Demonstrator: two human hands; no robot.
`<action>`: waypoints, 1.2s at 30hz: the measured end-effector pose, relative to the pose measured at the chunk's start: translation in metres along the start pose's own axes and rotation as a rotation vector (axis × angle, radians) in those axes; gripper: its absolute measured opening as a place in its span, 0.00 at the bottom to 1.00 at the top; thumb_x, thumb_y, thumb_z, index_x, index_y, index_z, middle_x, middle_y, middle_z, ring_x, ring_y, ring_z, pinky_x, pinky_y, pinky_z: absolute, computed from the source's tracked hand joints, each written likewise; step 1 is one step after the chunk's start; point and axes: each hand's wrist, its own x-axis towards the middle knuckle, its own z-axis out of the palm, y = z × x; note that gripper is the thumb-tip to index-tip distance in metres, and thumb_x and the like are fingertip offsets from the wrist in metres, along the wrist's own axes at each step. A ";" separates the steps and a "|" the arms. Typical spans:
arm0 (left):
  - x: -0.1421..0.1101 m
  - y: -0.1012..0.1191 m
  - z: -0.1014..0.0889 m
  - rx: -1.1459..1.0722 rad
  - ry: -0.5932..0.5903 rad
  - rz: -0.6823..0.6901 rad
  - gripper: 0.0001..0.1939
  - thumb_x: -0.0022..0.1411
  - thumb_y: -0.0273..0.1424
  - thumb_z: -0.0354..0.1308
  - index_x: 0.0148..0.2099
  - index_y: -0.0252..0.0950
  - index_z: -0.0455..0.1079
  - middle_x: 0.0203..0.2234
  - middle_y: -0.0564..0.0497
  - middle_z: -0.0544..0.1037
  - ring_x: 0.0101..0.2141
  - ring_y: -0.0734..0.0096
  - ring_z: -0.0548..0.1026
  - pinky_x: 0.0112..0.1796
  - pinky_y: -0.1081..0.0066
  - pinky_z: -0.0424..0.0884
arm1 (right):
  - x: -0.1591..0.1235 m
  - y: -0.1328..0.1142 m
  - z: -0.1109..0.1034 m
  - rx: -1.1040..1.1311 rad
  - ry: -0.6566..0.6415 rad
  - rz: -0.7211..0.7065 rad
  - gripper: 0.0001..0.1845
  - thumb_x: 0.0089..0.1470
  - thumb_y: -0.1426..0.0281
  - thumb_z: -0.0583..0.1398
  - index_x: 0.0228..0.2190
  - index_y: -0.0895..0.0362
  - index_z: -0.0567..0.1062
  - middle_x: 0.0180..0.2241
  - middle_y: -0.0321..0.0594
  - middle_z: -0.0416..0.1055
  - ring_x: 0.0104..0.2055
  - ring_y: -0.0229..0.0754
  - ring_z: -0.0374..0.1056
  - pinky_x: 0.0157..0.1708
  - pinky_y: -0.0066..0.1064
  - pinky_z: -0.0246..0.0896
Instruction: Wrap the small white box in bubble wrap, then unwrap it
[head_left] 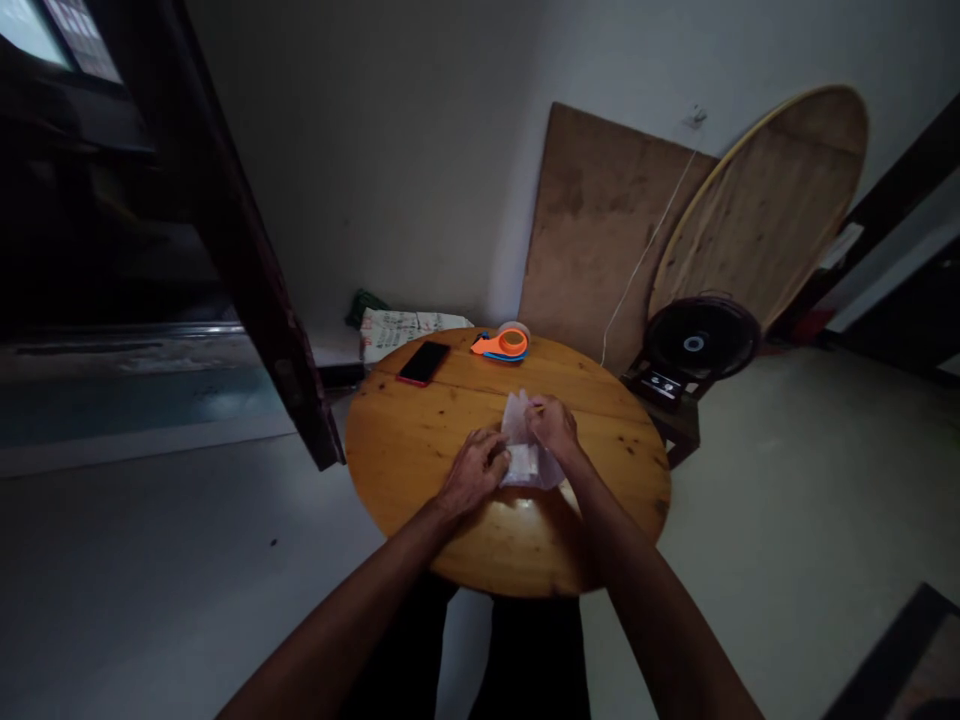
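Note:
A thin, whitish translucent wrapping sheet lies crumpled on the round wooden table, with a small white packet on it. My left hand holds the left side, fingers bent and thumb against the packet's edge. At the upper right, my right hand is closed, gripping the raised part of the sheet. What the packet contains cannot be seen. Behind the hands, an orange tape dispenser with a blue part rests near the table's far edge.
A dark-screened phone lies at the table's far left. Past the right edge is a black round fan-like device on a small stool. A brown board and a round wooden top lean on the wall. A doorframe stands left.

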 end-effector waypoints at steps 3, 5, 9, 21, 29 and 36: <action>-0.001 -0.002 0.002 -0.042 0.007 -0.025 0.15 0.62 0.33 0.54 0.48 0.35 0.73 0.42 0.44 0.75 0.47 0.61 0.71 0.51 0.60 0.67 | 0.004 0.013 0.003 0.156 0.006 0.024 0.10 0.44 0.62 0.58 0.25 0.56 0.75 0.26 0.37 0.72 0.32 0.41 0.66 0.32 0.28 0.59; 0.001 -0.006 0.002 -0.111 0.020 -0.097 0.14 0.60 0.35 0.55 0.46 0.36 0.75 0.42 0.44 0.75 0.47 0.61 0.72 0.51 0.61 0.68 | 0.005 0.022 0.004 0.272 -0.008 0.038 0.14 0.44 0.58 0.56 0.23 0.57 0.73 0.23 0.34 0.69 0.27 0.39 0.64 0.28 0.27 0.57; 0.019 -0.009 -0.008 -0.384 -0.017 -0.413 0.16 0.58 0.39 0.57 0.44 0.35 0.76 0.42 0.45 0.78 0.43 0.62 0.75 0.45 0.64 0.72 | 0.005 0.032 0.003 0.467 -0.021 0.067 0.17 0.41 0.55 0.56 0.22 0.57 0.71 0.19 0.32 0.64 0.23 0.37 0.59 0.24 0.27 0.55; 0.094 -0.017 0.013 -0.503 0.178 -0.530 0.11 0.49 0.31 0.60 0.35 0.32 0.77 0.30 0.48 0.80 0.29 0.70 0.75 0.34 0.70 0.72 | 0.002 0.031 0.001 0.613 0.043 0.065 0.12 0.40 0.59 0.59 0.20 0.57 0.71 0.19 0.31 0.64 0.24 0.35 0.58 0.25 0.26 0.53; 0.087 -0.028 -0.002 -0.263 0.217 -0.458 0.13 0.51 0.31 0.59 0.41 0.32 0.74 0.37 0.46 0.78 0.35 0.68 0.74 0.40 0.69 0.70 | 0.005 0.038 0.008 0.654 0.091 0.091 0.13 0.41 0.60 0.58 0.20 0.57 0.69 0.19 0.31 0.63 0.23 0.35 0.57 0.24 0.27 0.53; 0.084 0.025 -0.015 0.548 -0.208 -0.386 0.18 0.55 0.46 0.59 0.36 0.35 0.74 0.30 0.47 0.78 0.33 0.62 0.75 0.33 0.70 0.66 | 0.006 0.037 0.006 0.631 0.090 0.075 0.15 0.41 0.58 0.59 0.20 0.58 0.71 0.19 0.32 0.64 0.24 0.36 0.58 0.25 0.27 0.53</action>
